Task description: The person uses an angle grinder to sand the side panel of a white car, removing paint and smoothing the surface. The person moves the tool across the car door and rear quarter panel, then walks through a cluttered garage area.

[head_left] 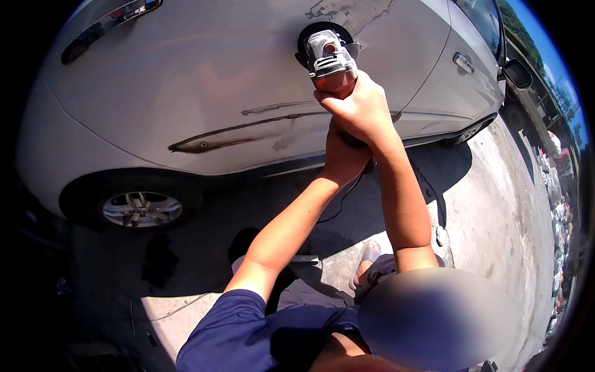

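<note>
An angle grinder [331, 56] with a silver head and a reddish body points away from me, its round black disc at the door of a silver-grey car [204, 74]. My right hand [362, 108] is closed around the front of the grinder's body. Lower down, my left hand [346, 154] wraps around the rear part, where its fingers are partly hidden. Just above the disc lies a scuffed dark patch [334, 8] of bared paint. Below the grinder, a long dark gouge [217, 141] runs along the lower door panel.
A dark cord [342, 201] hangs from below my hands toward the concrete ground [496, 235]. The car's wheel [142, 209] is at the left, its side mirror [517, 74] at the upper right. My sandalled foot [365, 260] stands beneath my arms. Piled rubbish [558, 217] lines the right edge.
</note>
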`<action>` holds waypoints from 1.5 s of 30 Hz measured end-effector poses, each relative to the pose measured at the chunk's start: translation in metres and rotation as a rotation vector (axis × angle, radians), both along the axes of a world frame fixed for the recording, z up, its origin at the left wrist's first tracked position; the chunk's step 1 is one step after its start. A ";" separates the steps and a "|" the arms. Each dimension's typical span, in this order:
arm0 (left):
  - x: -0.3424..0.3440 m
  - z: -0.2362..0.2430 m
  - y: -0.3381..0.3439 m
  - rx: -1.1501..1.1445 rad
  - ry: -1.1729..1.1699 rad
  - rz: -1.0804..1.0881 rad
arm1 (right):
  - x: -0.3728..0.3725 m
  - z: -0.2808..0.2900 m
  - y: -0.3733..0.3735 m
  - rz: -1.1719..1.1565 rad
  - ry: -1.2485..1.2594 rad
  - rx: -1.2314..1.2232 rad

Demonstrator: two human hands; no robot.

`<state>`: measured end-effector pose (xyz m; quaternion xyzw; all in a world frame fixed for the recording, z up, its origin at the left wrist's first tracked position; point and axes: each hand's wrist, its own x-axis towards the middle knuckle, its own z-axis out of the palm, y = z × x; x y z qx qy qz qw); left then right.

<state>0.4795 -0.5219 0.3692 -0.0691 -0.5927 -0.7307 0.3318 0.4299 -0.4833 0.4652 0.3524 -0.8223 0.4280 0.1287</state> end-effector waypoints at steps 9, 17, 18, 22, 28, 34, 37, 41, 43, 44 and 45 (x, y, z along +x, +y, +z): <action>0.001 0.002 0.004 0.060 0.027 -0.053 | -0.002 -0.001 -0.001 -0.027 0.029 0.054; -0.003 -0.003 0.016 -0.016 -0.050 0.025 | -0.009 -0.004 0.015 -0.088 -0.007 0.037; -0.006 -0.004 0.016 -0.005 -0.001 0.050 | -0.010 -0.004 0.014 -0.063 0.020 0.054; -0.013 0.003 0.007 0.153 0.090 -0.077 | -0.010 0.006 0.002 0.041 0.070 0.004; -0.030 -0.004 0.021 -0.069 -0.155 0.115 | -0.035 0.004 0.023 0.035 -0.005 -0.031; -0.027 0.003 0.017 -0.041 -0.041 0.086 | -0.025 0.015 0.023 0.022 -0.034 0.004; -0.043 -0.007 0.023 0.027 -0.001 0.105 | -0.029 0.016 0.023 0.060 0.000 0.011; -0.048 -0.002 0.018 0.083 0.008 0.027 | -0.029 0.018 0.013 0.086 0.077 0.015; -0.036 0.007 0.025 0.028 0.017 0.108 | -0.035 0.018 0.022 0.060 0.030 -0.012; -0.039 0.009 0.031 -0.056 -0.063 0.164 | -0.036 0.023 0.031 0.054 -0.002 -0.031; -0.040 0.009 0.032 -0.078 -0.093 0.191 | -0.035 0.026 0.036 0.064 -0.033 0.000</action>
